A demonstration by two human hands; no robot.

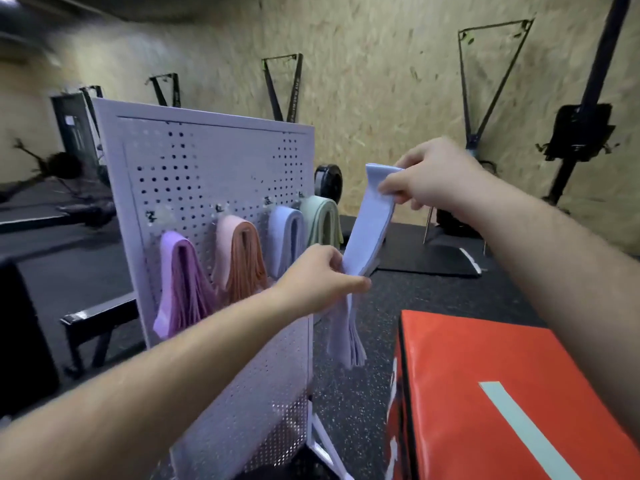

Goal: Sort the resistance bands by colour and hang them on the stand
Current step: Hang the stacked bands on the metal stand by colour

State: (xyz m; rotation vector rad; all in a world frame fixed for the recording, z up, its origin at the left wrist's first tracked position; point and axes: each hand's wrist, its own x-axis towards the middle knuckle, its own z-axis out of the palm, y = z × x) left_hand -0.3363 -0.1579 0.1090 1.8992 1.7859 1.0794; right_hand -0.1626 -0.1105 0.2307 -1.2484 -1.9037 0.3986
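A white pegboard stand [214, 161] carries bands on hooks: purple bands [180, 282] at the left, then orange bands [242, 254], light blue bands [285, 233] and green bands [322, 220]. To the right of the stand I hold a light blue band [370, 220] stretched between both hands. My right hand [426, 174] pinches its top end. My left hand [322, 275] grips its lower end together with several more light blue bands [346, 337] that hang down below the fist.
A red padded box [502, 393] with a pale stripe stands at the lower right. Black rubber flooring lies around the stand. Behind are a chipboard wall with black triangular brackets, a black mat [429, 258], a weight plate [329, 181] and a low bench [100, 317] at the left.
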